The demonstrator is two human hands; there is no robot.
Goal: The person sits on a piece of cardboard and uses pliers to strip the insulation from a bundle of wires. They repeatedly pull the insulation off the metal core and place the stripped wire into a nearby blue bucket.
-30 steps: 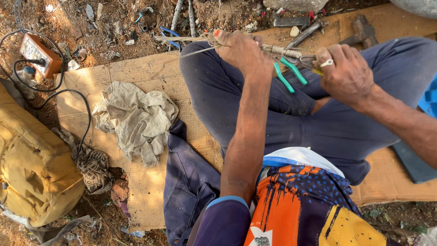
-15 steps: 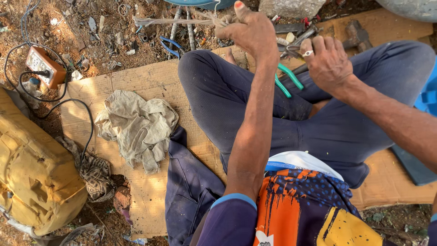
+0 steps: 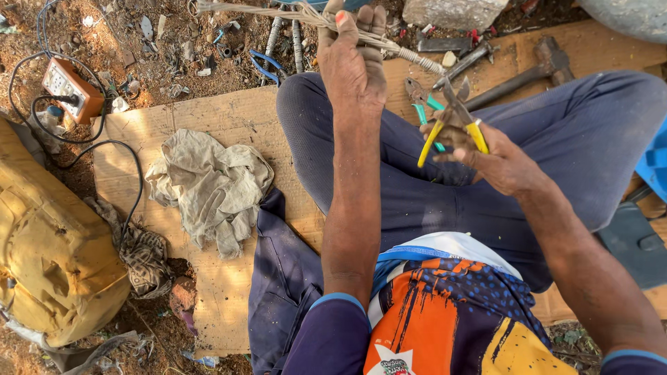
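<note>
Cable bundle (image 3: 313,14) of twisted bare strands runs across top of view, over knee; looks stiff, springy, frayed at the free end, best gripped on the bound section; left hand (image 3: 353,59) closed tight around it, arm stretched forward, fingers up; right hand (image 3: 497,160) wrapped on yellow-handled pliers (image 3: 455,121), handles spread, wrist bent inward, just beside cable.
</note>
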